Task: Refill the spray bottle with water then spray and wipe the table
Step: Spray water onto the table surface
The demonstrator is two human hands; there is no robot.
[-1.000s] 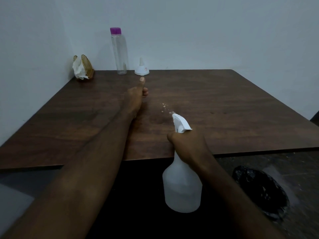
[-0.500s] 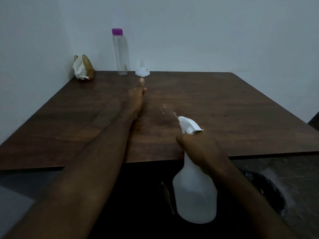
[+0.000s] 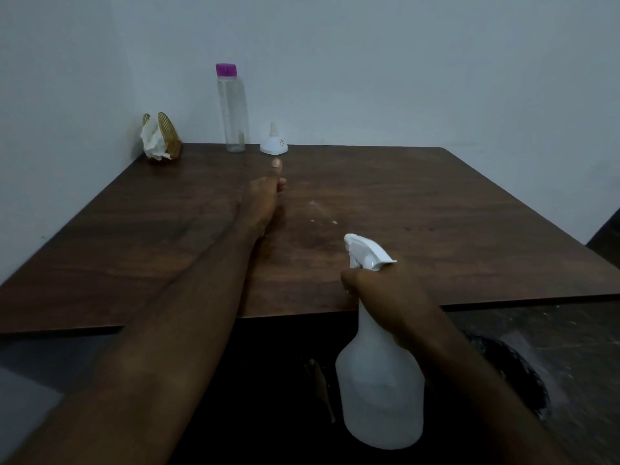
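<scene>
Spray bottle (image 3: 380, 380) shifted right; label (image 3: 281, 141) illegible.

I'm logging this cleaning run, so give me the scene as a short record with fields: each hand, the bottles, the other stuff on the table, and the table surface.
right hand: gripping the neck of the spray bottle, nozzle aimed over the table
left hand: resting on its edge on the table, thumb up, holding nothing
clear bottle: upright at the far edge, purple cap on
funnel: white, upside down beside the clear bottle
napkin holder: far left corner, white tissue in it
table: dark wood, a few droplets ahead of the nozzle
</scene>
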